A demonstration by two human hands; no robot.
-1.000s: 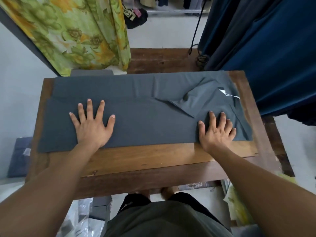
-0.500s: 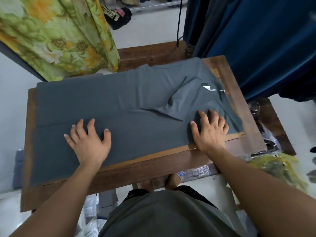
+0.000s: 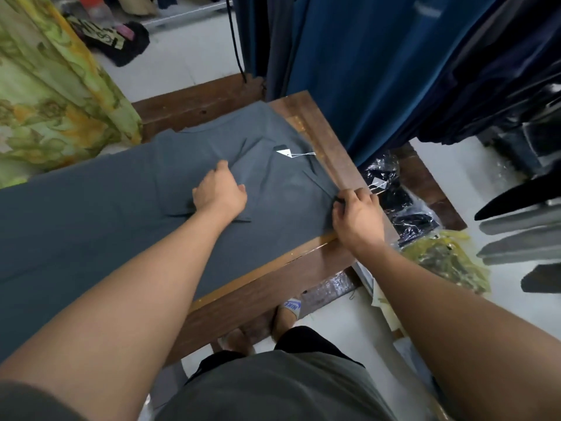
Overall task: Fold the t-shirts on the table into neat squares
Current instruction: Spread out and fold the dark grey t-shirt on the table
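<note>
Brown wooden desk [image 3: 273, 281] carries one long dark grey t-shirt [image 3: 106, 226]. It lies flat across nearly the whole top and runs off the left of the view. Its collar end sits at the desk's right side, just short of the bare wood strip there.

Progress, judged: early to middle. The body looks narrowed into a long band, with side parts turned in and layered near the collar end, and the cloth is mostly smooth. No crosswise fold yet, so no square yet. Left to do: bring the ends over, likely in two or three turns, then square the edges. No finished folded shirt shows on the desk. Can't tell how many more shirts wait.

Left hand [image 3: 219, 194] is on the shirt's middle, by the edge of the turned-in layer. Its fingers [image 3: 223, 168] curl down onto the cloth. Can't tell if they pinch a fold or just press.

Right hand [image 3: 358, 221] is at the near right corner of the shirt, at the desk's edge. Its fingers [image 3: 349, 197] are clenched on the cloth edge, with a dark bit of fabric showing in the pinch.

Small white paper tag [image 3: 284, 152] lies on the shirt by the collar, its string trailing right.
</note>
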